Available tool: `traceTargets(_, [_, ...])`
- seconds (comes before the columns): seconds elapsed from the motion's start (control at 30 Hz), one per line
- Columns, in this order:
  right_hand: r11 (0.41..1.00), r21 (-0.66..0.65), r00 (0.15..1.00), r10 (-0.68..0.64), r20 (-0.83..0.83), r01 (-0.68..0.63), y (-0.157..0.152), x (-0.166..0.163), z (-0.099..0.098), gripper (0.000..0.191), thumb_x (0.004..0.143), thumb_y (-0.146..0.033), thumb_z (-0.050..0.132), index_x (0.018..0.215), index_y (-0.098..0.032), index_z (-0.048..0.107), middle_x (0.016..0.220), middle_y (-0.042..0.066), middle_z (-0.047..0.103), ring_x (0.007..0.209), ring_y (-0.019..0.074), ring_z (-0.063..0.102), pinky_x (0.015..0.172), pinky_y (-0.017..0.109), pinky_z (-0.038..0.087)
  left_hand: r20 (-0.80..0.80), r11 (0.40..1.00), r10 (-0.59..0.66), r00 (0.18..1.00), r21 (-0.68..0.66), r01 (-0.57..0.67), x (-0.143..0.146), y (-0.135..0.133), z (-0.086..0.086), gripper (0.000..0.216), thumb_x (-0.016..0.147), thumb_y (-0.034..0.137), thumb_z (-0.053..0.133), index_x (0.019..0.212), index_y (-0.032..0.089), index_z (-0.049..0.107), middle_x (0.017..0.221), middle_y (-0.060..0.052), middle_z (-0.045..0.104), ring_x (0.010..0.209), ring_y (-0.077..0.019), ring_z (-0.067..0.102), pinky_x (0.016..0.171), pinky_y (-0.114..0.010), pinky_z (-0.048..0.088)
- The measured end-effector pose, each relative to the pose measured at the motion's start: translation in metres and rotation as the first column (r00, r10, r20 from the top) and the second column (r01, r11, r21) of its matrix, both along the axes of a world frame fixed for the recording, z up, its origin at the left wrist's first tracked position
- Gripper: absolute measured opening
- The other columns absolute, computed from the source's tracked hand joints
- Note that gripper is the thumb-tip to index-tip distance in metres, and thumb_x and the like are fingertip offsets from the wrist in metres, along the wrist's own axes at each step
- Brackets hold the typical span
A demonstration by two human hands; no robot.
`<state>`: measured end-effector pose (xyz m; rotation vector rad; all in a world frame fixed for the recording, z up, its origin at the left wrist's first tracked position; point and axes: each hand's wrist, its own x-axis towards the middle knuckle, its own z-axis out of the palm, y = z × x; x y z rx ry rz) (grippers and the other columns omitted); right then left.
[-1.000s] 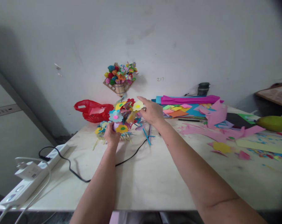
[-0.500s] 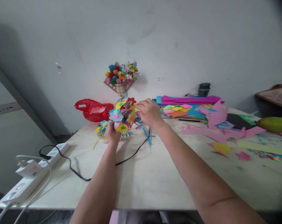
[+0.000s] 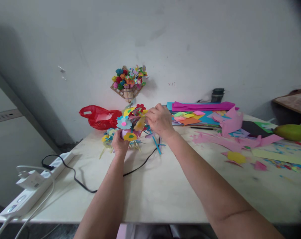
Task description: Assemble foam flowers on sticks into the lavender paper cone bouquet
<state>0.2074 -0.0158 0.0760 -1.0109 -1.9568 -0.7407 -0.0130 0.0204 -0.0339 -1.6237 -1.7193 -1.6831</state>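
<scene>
The pale tabletop [image 3: 165, 186] is carrying a paper flower bouquet [image 3: 130, 121] just left of the frame's centre, its stems standing roughly upright. The left hand [image 3: 119, 142] is wrapping closed around the bouquet's base from below, while the right hand [image 3: 160, 120], immediately right of it, is pinching narrowly at blooms on its upper right side.

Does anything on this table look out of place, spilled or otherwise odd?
Yes. Pink paper scraps lie scattered over the right of the white table, and a green mango-like fruit sits oddly beside them. A black cable trails across the middle.
</scene>
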Motion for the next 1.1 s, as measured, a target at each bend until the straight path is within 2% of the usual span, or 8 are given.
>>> traceTargets(0.37, [0.995,-0.104,0.998,-0.018,-0.064,0.012,0.001,-0.014,-0.008,0.029,0.09,-0.023,0.043,0.092,-0.019,0.072,0.098,0.01,0.069,0.094,0.0263,0.045,0.074,0.038,0.031,0.036,1.0,0.006,0.999,-0.01,-0.005,0.005,-0.007,0.004,0.034,0.058,0.03,0.07,0.088,0.02,0.056,0.073,0.0,0.055,0.07,-0.0155,0.053,0.062,-0.026,0.034])
traceTargets(0.5, [0.99,-0.128,0.992,0.038,-0.123,-0.054,0.0,-0.012,-0.007,0.029,0.089,-0.023,0.044,0.1,-0.021,0.071,0.105,0.007,0.069,0.097,0.0255,0.045,0.076,0.038,0.033,0.052,0.998,0.043,0.998,-0.056,-0.04,0.007,-0.01,0.008,0.034,0.057,0.032,0.071,0.083,0.019,0.053,0.066,0.003,0.049,0.063,-0.0124,0.047,0.059,-0.024,0.029])
traceTargets(0.63, [0.982,-0.143,0.982,0.099,-0.162,-0.123,0.003,-0.006,-0.004,0.031,0.082,-0.016,0.051,0.107,-0.022,0.069,0.112,0.004,0.068,0.101,0.0246,0.046,0.079,0.037,0.034,0.057,0.994,0.069,0.996,-0.087,-0.064,0.009,-0.012,0.01,0.035,0.056,0.033,0.071,0.081,0.019,0.051,0.063,0.005,0.047,0.058,-0.0101,0.041,0.058,-0.024,0.026])
traceTargets(0.73, [0.98,-0.151,0.981,0.105,-0.166,-0.13,0.007,-0.002,-0.004,0.034,0.078,-0.011,0.052,0.105,-0.021,0.07,0.11,0.003,0.069,0.101,0.0241,0.047,0.08,0.037,0.033,0.052,0.992,0.078,0.996,-0.104,-0.072,0.01,-0.012,0.011,0.036,0.055,0.034,0.072,0.082,0.019,0.052,0.064,0.004,0.048,0.059,-0.0105,0.042,0.057,-0.024,0.026])
traceTargets(0.93, [0.978,-0.161,0.982,0.104,-0.161,-0.13,0.01,-0.004,-0.008,0.033,0.081,-0.012,0.049,0.103,-0.023,0.071,0.11,0.002,0.07,0.101,0.0241,0.047,0.081,0.038,0.033,0.018,0.987,0.102,0.995,-0.125,-0.1,0.008,-0.01,0.008,0.038,0.057,0.037,0.07,0.085,0.019,0.053,0.065,0.003,0.05,0.06,-0.0119,0.045,0.057,-0.024,0.025])
traceTargets(1.1, [0.953,-0.216,0.967,0.172,-0.188,-0.211,0.008,-0.002,-0.004,0.038,0.075,-0.016,0.054,0.109,-0.023,0.069,0.121,0.003,0.064,0.109,0.0255,0.047,0.089,0.04,0.034,0.018,0.994,0.078,0.997,-0.084,-0.076,0.005,-0.008,0.006,0.038,0.056,0.036,0.07,0.084,0.02,0.052,0.067,0.003,0.052,0.061,-0.0118,0.046,0.057,-0.024,0.028])
